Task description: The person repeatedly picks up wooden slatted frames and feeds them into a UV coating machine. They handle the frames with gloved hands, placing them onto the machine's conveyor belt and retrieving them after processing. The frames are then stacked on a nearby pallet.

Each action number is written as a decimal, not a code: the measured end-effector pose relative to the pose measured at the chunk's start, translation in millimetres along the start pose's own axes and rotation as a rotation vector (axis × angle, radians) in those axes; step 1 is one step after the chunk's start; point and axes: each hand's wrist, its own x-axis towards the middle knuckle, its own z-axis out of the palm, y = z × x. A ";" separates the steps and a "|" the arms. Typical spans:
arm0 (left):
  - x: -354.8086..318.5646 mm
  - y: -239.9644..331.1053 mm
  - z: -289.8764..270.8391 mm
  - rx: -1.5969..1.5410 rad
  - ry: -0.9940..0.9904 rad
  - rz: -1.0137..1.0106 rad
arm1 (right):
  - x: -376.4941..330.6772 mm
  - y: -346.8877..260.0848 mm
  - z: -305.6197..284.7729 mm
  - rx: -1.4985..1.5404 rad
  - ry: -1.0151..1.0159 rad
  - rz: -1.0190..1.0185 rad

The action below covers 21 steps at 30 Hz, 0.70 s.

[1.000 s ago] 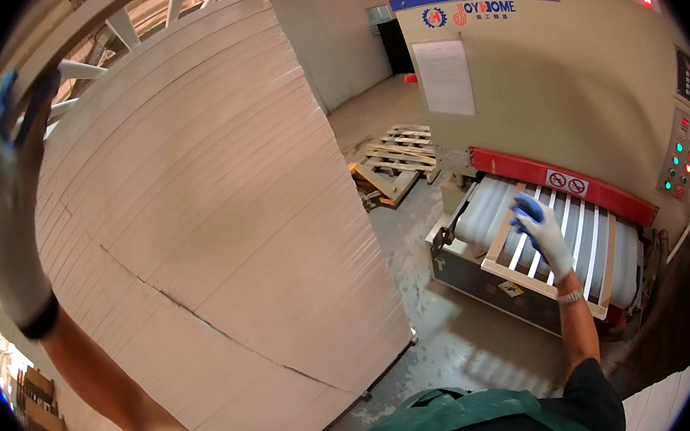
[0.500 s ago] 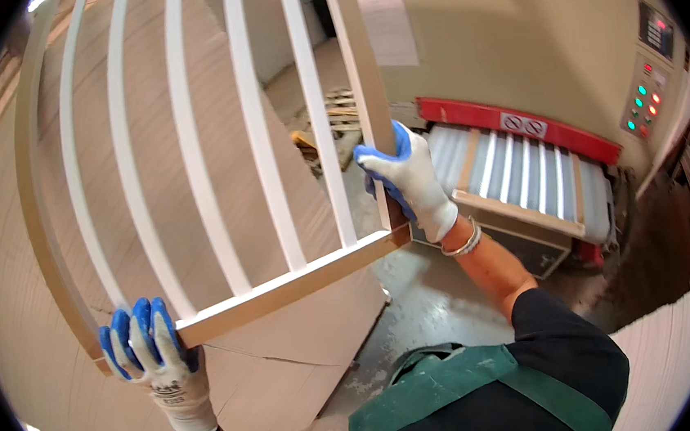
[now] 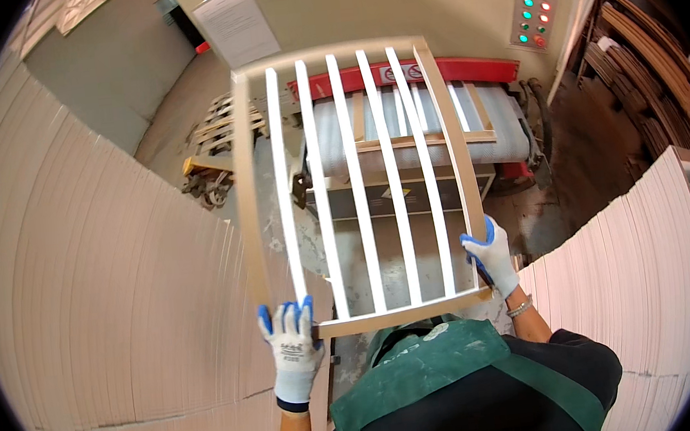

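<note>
A slatted wooden frame point(image 3: 403, 319), with tan outer rails and several white slats, is held up in front of me. My left hand point(image 3: 292, 339), in a white and blue work glove, grips its near left corner, fingers over the rail. At the near right corner my right hand point(image 3: 492, 256), gloved alike, is closed round the side rail. Beyond the held frame, a second slatted frame point(image 3: 482, 136) lies on the grey conveyor belt point(image 3: 326, 139) of a machine, partly hidden behind the slats.
The beige machine point(image 3: 426, 11) has a red guard bar point(image 3: 480, 70) over the belt and a lit button panel point(image 3: 534, 12) at right. Tall stacks of pale boards point(image 3: 120, 276) rise at left and right point(image 3: 614, 290). Wooden pallets point(image 3: 219, 132) lie on the floor at far left.
Both hands have swung the frame from the left to a place in front of the conveyor. My view has turned right with it. The grip stays the same.
</note>
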 end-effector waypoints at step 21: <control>7.7 39.1 105.5 -0.223 -0.301 0.169 | -44.0 82.1 -72.5 -0.259 0.158 0.354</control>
